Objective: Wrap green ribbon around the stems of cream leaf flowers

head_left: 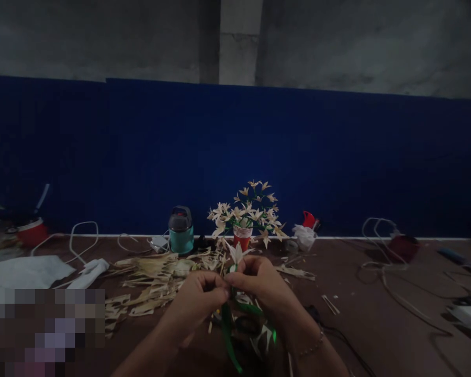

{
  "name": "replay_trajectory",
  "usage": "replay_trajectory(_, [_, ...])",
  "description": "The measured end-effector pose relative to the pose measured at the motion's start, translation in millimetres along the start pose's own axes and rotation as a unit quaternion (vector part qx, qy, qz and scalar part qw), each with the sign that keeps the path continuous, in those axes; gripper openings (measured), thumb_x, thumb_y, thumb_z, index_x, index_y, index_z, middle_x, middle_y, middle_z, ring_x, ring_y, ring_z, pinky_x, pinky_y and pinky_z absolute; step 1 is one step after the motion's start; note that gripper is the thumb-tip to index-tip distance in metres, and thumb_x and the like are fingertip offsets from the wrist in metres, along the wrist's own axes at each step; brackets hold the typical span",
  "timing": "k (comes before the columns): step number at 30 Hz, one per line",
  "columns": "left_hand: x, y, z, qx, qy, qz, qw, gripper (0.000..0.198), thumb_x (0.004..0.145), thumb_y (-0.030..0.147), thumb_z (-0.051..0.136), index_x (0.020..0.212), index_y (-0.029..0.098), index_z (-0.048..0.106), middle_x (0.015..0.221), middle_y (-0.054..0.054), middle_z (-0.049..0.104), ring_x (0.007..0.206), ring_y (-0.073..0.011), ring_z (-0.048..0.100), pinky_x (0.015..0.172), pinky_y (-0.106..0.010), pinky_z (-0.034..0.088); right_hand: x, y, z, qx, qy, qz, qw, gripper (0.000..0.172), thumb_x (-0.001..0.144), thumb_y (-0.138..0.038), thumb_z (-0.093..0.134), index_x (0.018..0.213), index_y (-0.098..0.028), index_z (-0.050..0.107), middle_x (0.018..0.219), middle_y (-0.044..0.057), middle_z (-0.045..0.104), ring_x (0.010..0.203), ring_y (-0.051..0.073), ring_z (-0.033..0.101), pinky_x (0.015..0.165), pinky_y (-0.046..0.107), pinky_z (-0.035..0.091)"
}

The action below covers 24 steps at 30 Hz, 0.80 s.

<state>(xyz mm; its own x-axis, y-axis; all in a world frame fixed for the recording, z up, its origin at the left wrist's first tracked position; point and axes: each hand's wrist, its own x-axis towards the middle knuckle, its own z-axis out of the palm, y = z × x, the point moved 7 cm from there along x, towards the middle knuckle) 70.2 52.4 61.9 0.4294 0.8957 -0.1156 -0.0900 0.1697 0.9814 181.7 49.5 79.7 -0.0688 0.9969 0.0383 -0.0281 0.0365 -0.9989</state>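
Note:
Both my hands meet over the brown table (369,309) and pinch the same small piece. My left hand (194,303) is closed on the stem of a cream straw flower (235,253), whose petals stick up above my fingers. My right hand (261,285) is closed on a green ribbon (228,335) at that stem; the ribbon hangs down in loops between my wrists. A bracelet sits on my right wrist.
Behind my hands a red cup (242,236) holds a bunch of finished straw flowers (248,208). A teal jar (181,230) stands left of it, and a heap of dry husk strips (157,280) lies in front. White cables (388,283), cloths and a blue wall panel surround the table.

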Motion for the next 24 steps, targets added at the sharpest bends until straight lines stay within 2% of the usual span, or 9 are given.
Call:
replay_trajectory(5, [-3,0,3.0,-0.052,-0.001,-0.033,0.998,0.016,0.049,0.023,0.062,0.049,0.015,0.049,0.036,0.01,0.035,0.033,-0.0011,0.021,0.036,-0.017,0.009,-3,5,9,0.087,-0.097,0.03,0.991,0.028,0.062,-0.037,0.072,0.062,-0.012,0.058,0.047,-0.005,0.05,0.038,0.003,0.037,0.038,0.017,0.025])
replay_trajectory(9, [-4,0,6.4,-0.064,-0.035,-0.043,0.996,0.022,0.049,0.029,0.066,0.05,0.015,0.05,0.033,0.01,0.034,0.03,-0.0007,0.02,0.034,-0.017,0.007,-4,6,7,0.124,-0.106,0.022,0.986,0.025,0.062,-0.033,0.073,0.058,-0.012,0.059,0.045,-0.005,0.051,0.037,0.003,0.04,0.037,0.016,0.027])
replay_trajectory(13, [-5,-4,7.7,-0.057,-0.058,-0.055,0.995,0.022,0.05,0.031,0.066,0.05,0.015,0.05,0.032,0.01,0.036,0.029,-0.0006,0.02,0.033,-0.017,0.007,-4,8,8,0.114,-0.122,0.016,0.986,0.027,0.062,-0.035,0.072,0.055,-0.012,0.059,0.044,-0.004,0.053,0.035,0.003,0.042,0.035,0.015,0.027])
replay_trajectory(18, [-7,-1,8.1,-0.037,-0.059,-0.051,0.996,0.023,0.051,0.027,0.067,0.05,0.017,0.046,0.036,0.01,0.036,0.031,-0.0009,0.021,0.034,-0.016,0.011,-5,5,9,0.093,-0.1,0.024,0.99,0.029,0.059,-0.035,0.073,0.053,-0.013,0.055,0.041,-0.005,0.051,0.033,0.003,0.038,0.034,0.015,0.025])
replay_trajectory(24, [-1,3,1.2,0.053,-0.002,-0.001,0.999,0.019,0.054,0.021,0.064,0.05,0.016,0.046,0.042,0.008,0.042,0.038,-0.0036,0.032,0.039,-0.016,0.021,-6,-4,4,-0.011,-0.014,0.027,0.999,0.027,0.059,-0.029,0.07,0.049,-0.016,0.048,0.039,-0.007,0.046,0.033,0.003,0.035,0.034,0.017,0.024])
